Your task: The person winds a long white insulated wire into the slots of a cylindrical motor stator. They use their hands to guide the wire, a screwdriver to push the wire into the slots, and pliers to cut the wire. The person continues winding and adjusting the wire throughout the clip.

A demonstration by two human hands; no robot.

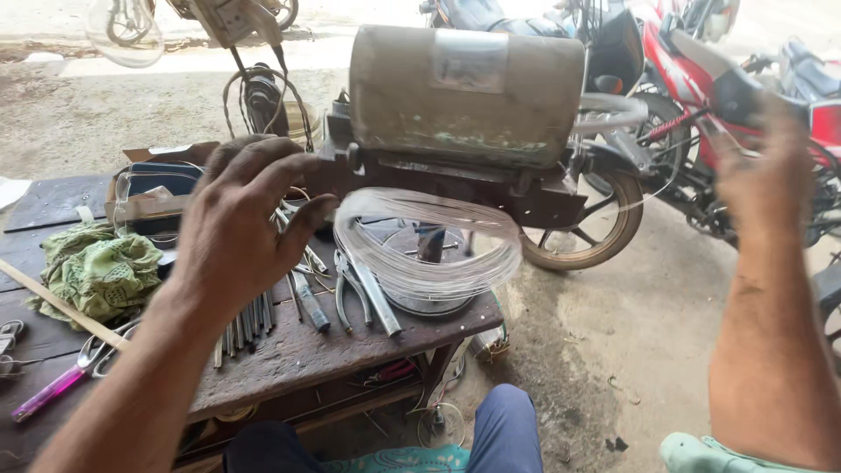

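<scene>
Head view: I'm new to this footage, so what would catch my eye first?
The big drum-shaped machine at top centre, sitting on the wooden bench. Just below it, a blurred coil of clear tubing beside the left hand, which hovers over metal tools. At far right the right hand is raised, blurred, before a red motorcycle.

Single head-worn view, looking down and forward, close over wooden workbench [298, 350], street ground beyond
</scene>
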